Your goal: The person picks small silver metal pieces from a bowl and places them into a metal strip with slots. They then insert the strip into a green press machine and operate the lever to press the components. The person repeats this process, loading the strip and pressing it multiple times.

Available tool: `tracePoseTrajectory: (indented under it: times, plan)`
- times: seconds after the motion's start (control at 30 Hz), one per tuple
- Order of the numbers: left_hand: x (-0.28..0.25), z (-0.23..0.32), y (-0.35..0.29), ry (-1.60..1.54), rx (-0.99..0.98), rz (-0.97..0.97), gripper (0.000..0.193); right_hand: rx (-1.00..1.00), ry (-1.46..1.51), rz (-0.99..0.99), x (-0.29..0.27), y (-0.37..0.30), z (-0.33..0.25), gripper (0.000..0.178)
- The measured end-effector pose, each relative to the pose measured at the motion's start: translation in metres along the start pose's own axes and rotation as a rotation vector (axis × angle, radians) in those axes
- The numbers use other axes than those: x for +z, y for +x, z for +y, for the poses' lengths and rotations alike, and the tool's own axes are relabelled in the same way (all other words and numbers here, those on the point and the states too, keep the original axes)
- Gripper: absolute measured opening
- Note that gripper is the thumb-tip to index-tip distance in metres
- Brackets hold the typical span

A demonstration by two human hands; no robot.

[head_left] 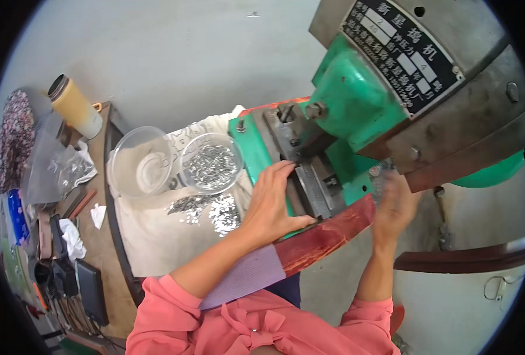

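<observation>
My left hand (269, 204) lies at the near-left side of a steel die block (317, 188) on the green press (357, 97). Its fingers are spread, the fingertips touching the block's far part and the thumb stretched toward its near end. My right hand (395, 204) is raised on the press's right, next to a small ribbed metal piece (380, 171). Motion smears its fingers, and I cannot tell whether they grip that piece. A clear round tub (210, 188) full of small shiny metal pieces stands left of the press. In front of it lie loose flat silvery pieces (224, 214) on cloth.
A second clear tub (117, 168) stands on the beige cloth (156, 236). A red worn board (327, 232) and a purple ribbed mat (244, 278) edge the press. On the left table (105, 236) are a yellow bottle (76, 106), a dark flat device (91, 290), tissues and plastic bags.
</observation>
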State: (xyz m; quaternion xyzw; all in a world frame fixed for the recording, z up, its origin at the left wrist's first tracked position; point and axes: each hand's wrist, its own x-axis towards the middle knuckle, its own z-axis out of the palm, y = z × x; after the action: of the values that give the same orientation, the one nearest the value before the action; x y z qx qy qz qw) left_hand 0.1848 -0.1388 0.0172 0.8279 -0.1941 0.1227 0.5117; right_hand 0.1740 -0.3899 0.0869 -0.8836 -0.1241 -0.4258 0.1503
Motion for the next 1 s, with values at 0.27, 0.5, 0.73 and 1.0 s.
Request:
tracePoseTrajectory:
  times: [0.27, 0.5, 0.73, 1.0]
  plan:
    - [-0.013, 0.003, 0.015, -0.018, 0.006, -0.101, 0.108, 0.763, 0.748, -0.849, 0.044, 0.015, -0.016, 0.02]
    - [-0.017, -0.001, 0.019, -0.022, 0.004, -0.16, 0.103, 0.718, 0.689, -0.458, 0.028, -0.006, -0.045, 0.022]
    - [-0.024, -0.003, 0.027, -0.054, 0.023, -0.233, 0.09, 0.123, 0.104, -0.589, 0.001, -0.029, -0.071, 0.033]
    - [-0.038, 0.014, -0.008, -0.275, -0.042, -0.092, 0.047, 0.219, 0.097, -0.352, -0.04, -0.079, -0.069, 0.022]
